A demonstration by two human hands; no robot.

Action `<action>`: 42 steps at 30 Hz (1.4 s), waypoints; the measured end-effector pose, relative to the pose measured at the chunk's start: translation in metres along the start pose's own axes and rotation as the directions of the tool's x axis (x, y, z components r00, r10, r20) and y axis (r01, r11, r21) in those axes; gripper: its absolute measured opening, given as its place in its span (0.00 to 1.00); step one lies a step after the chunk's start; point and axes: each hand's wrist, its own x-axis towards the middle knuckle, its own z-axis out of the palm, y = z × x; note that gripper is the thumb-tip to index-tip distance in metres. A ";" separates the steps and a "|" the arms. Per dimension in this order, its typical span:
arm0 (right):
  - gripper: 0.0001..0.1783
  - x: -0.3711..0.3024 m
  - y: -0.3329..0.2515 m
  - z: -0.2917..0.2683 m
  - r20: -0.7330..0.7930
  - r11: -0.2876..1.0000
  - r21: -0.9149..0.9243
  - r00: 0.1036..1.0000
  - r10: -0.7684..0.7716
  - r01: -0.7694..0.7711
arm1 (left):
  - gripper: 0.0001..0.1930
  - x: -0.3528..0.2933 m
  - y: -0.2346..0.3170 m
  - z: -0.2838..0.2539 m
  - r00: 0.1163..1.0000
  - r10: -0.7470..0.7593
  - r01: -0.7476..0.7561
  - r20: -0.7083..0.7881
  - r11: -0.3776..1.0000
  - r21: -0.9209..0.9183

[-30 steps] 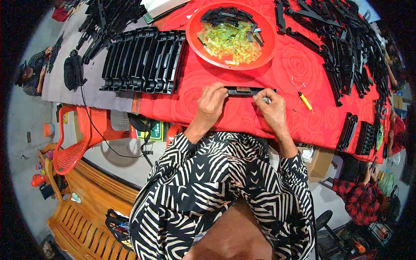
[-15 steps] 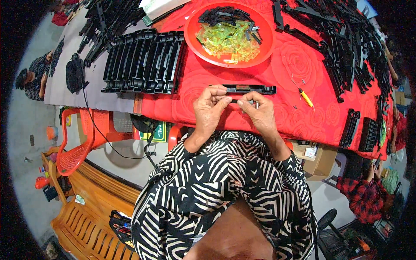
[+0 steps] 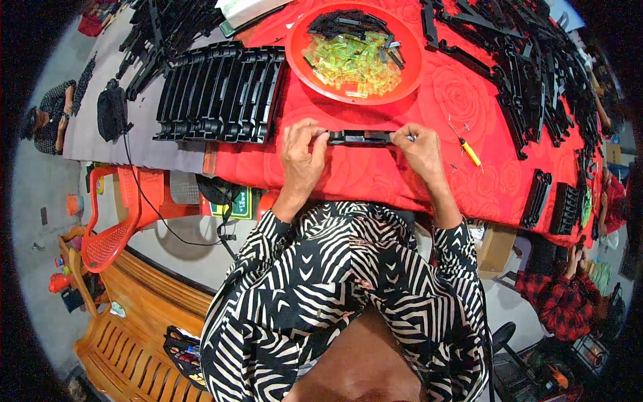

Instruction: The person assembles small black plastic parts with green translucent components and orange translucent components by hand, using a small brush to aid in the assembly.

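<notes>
On the red cloth before me, a long narrow black plastic housing [image 3: 362,137] lies crosswise between my hands. At its left end my left hand [image 3: 305,155] is closed, thumb and fingers pinching it. My right hand [image 3: 418,151] has its fingers closed at the opposite end, where a small shiny bit shows by the fingertips, too small to name. Just beyond stands a round red basin [image 3: 420,63] holding small yellow-green clear plastic pieces [image 3: 345,63] and small black parts [image 3: 348,23].
A row of similar black housings [image 3: 221,94] stands left of my hands. Piles of black parts [image 3: 536,74] lie at the far right. A yellow-handled screwdriver [image 3: 471,153] rests on the cloth to the right. A cabled black pouch [image 3: 112,114] sits at the left.
My hands have moved apart and slightly forward, from holding a small dark piece near my body to gripping both ends of the housing. The small dark piece no longer shows separately.
</notes>
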 end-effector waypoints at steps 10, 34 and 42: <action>0.11 0.011 0.008 0.010 0.022 0.994 -0.105 0.999 0.037 -0.034 | 0.05 0.000 -0.001 0.014 0.997 0.026 -0.024 0.068 0.999 -0.026; 0.13 -0.002 0.006 0.027 -0.176 0.920 -0.389 0.977 -0.120 0.043 | 0.15 0.006 0.002 0.039 0.796 0.369 -0.460 0.480 0.884 0.084; 0.09 -0.019 0.021 0.010 -0.193 0.992 -0.105 0.977 -0.088 0.069 | 0.12 0.008 0.006 0.040 0.772 0.381 -0.502 0.509 0.856 0.121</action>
